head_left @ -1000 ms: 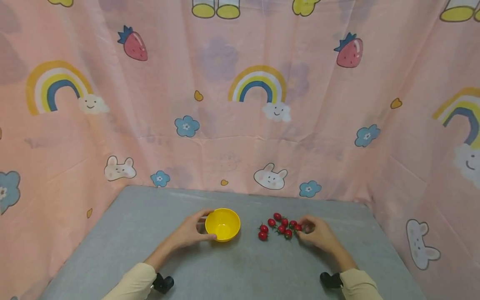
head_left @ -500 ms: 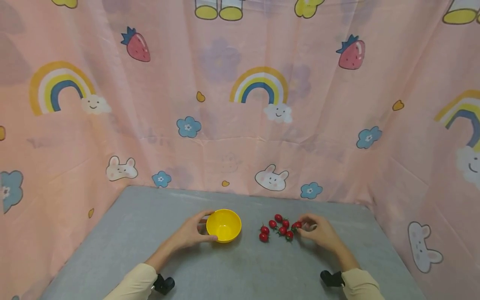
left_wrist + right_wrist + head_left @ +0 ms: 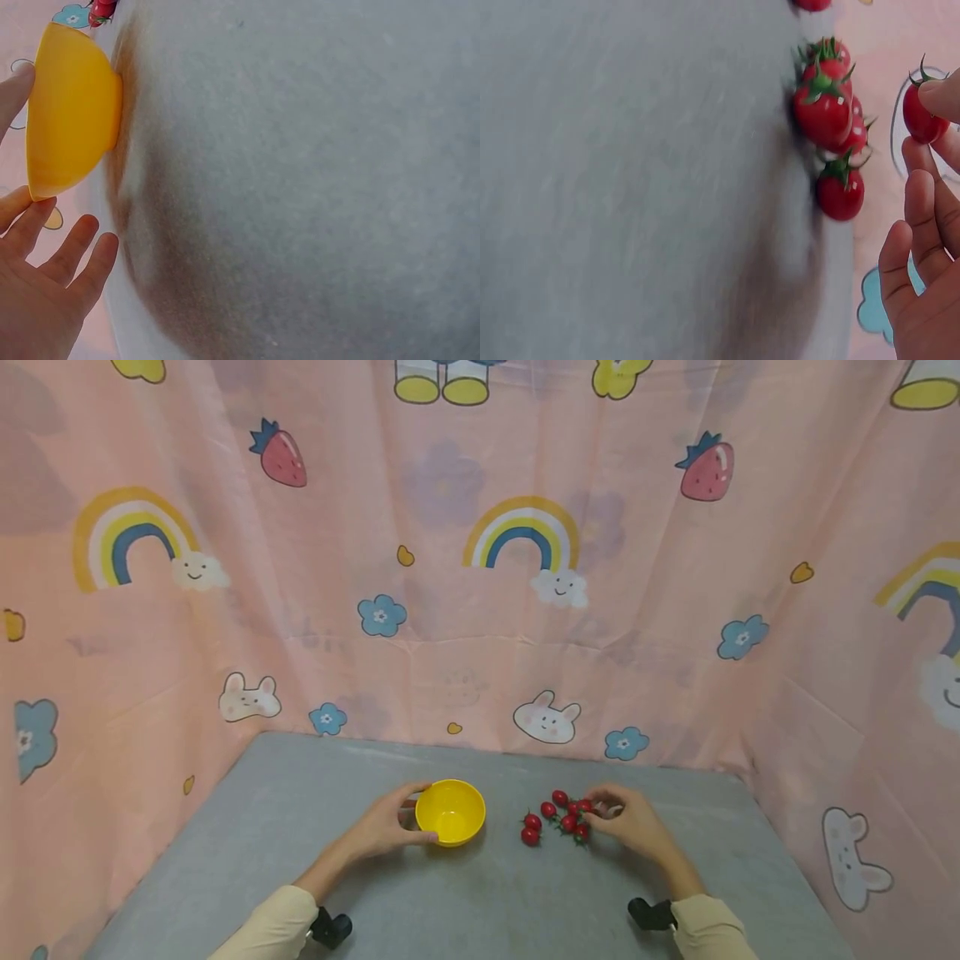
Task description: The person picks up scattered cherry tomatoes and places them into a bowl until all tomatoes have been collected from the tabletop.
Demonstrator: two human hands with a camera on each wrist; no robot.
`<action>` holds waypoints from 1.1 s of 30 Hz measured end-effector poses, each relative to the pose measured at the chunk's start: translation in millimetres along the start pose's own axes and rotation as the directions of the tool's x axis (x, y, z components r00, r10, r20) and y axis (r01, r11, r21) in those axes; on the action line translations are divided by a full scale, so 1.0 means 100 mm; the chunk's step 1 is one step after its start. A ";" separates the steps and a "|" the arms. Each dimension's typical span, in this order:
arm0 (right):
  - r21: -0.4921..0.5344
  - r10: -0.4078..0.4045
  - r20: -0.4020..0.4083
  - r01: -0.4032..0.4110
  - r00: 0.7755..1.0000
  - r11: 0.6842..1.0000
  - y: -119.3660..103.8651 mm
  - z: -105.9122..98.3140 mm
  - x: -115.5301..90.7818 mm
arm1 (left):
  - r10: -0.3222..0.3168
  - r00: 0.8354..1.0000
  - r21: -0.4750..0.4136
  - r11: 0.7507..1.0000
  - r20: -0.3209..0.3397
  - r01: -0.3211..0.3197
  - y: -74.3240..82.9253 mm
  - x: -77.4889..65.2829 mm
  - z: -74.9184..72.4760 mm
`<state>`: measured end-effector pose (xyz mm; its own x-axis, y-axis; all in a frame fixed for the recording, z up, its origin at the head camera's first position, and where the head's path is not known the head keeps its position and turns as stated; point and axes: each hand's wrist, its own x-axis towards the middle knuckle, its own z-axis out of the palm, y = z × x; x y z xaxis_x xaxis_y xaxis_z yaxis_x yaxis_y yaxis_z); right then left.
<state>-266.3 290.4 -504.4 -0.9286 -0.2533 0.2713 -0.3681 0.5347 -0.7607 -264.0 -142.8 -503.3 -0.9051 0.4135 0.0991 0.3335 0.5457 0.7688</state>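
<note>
A yellow bowl (image 3: 451, 812) stands upright on the grey table, its inside bare. My left hand (image 3: 386, 821) holds it at the left, thumb and fingertips on opposite sides of the rim; the two other fingers stick out free in the left wrist view. My right hand (image 3: 633, 820) pinches a cherry tomato (image 3: 921, 112) between thumb and fingers, raised off the table. Just left of that hand, several red cherry tomatoes (image 3: 823, 112) with green stems lie in a loose cluster. Two more tomatoes (image 3: 531, 836) lie nearer the bowl.
The grey table (image 3: 480, 902) ends at a pink patterned curtain (image 3: 420, 677) at the back and sides. A gap of table separates bowl and tomatoes. Black wrist mounts (image 3: 330, 928) sit at both cuffs.
My right hand has pinched a tomato from the cluster's right side, lifted it and moved slightly left with it. My left hand keeps holding the bowl in place.
</note>
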 end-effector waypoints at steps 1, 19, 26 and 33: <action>0.010 0.005 0.003 -0.005 1.000 1.000 -0.01 0.02 0.01 | 0.000 1.000 0.004 1.000 0.002 0.000 0.00 0.00 0.00; 0.102 -0.056 0.026 0.053 0.998 0.993 -0.31 0.31 0.30 | -0.018 1.000 0.008 1.000 0.012 0.017 -0.01 0.04 0.05; 0.149 -0.078 0.079 0.066 0.994 0.987 -0.45 0.48 0.43 | -0.021 1.000 -0.017 1.000 0.014 0.021 -0.03 0.04 0.03; 0.151 -0.098 0.112 0.081 0.989 0.985 -0.57 0.69 0.51 | -0.019 1.000 -0.026 0.999 0.017 0.020 -0.05 0.03 0.01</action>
<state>-289.7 191.0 -488.0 -0.8768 -0.3931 0.2770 -0.4304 0.3844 -0.8167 -267.8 -143.4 -507.3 -0.9069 0.4149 0.0735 0.3084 0.5346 0.7868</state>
